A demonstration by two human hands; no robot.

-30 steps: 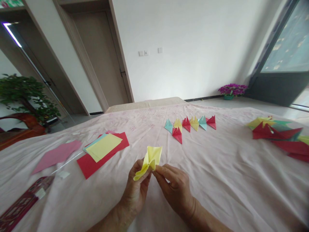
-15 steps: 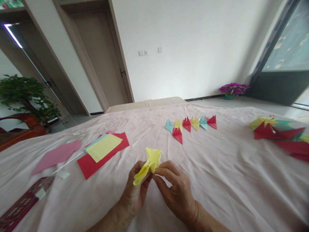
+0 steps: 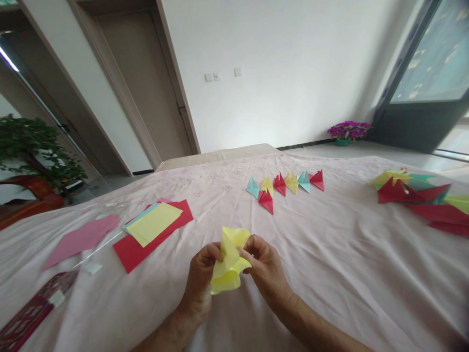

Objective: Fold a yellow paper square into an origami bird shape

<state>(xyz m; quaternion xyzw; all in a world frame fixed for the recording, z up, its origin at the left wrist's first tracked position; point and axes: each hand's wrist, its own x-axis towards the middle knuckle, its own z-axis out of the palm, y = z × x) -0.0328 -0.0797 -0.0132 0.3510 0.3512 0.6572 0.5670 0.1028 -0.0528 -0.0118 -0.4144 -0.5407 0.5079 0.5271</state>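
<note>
A partly folded piece of yellow origami paper (image 3: 230, 264) is held up between both hands above the cloth. My left hand (image 3: 201, 271) pinches its left side, the thumb lying on the front face. On the other side my right hand (image 3: 266, 266) grips the right edge, with the thumb pressed at an inner fold. The paper's upper and lower flaps stand apart and bend outward. Beyond the hands, several small folded paper pieces in red (image 3: 280, 184), yellow (image 3: 291, 183) and light blue (image 3: 252, 187) stand in a row, with one red piece (image 3: 266, 201) nearer me.
Left on the tablecloth (image 3: 330, 274) lie a stack of yellow sheets (image 3: 154, 225) over red paper (image 3: 128, 258), pink paper (image 3: 80, 239) and a dark red printed package (image 3: 29, 313). Larger folded red pieces (image 3: 410, 190) are at the right. A wooden chair (image 3: 32, 195) is at the left edge.
The yellow paper has been turned and spread wider, showing a broader face. My right hand has shifted up to its right edge. The view has moved slightly.
</note>
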